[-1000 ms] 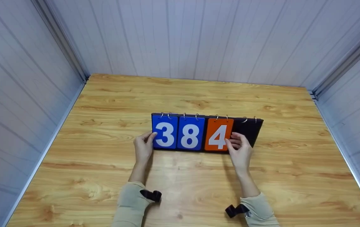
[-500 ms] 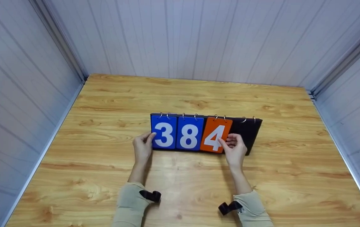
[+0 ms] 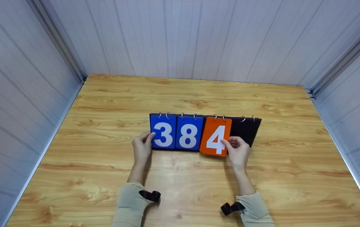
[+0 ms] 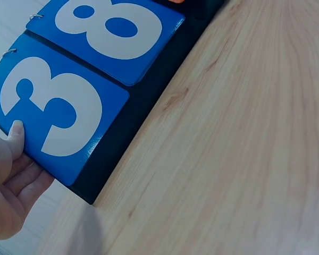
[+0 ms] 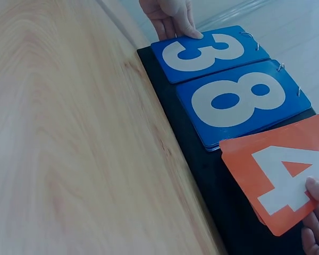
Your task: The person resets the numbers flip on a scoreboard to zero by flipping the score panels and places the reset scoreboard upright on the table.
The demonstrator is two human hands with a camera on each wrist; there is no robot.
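A black flip scoreboard (image 3: 246, 130) stands tilted on the table, its number cards hung from metal rings along the top edge. From left to right it shows a blue 3 card (image 3: 155, 121), a blue 8 card (image 3: 181, 121) and an orange 4 card (image 3: 210, 126); the rightmost place shows bare black board. My left hand (image 3: 142, 148) grips the board's left edge, thumb on the 3 card. My right hand (image 3: 239, 154) pinches the right edge of the 4 card, which is lifted off the board, as the right wrist view shows. The fingers behind that card are partly hidden.
The wood-grain table (image 3: 180, 195) spreads around the board. Pale panel walls (image 3: 180, 37) rise at the back and both sides. Each sleeve carries a black strapped wrist device, the left one (image 3: 150, 195) and the right one (image 3: 232, 208).
My right hand has moved left to pinch the 4 card, then slightly right and toward me. The card has tilted and its lower edge has come forward. My left hand keeps its hold.
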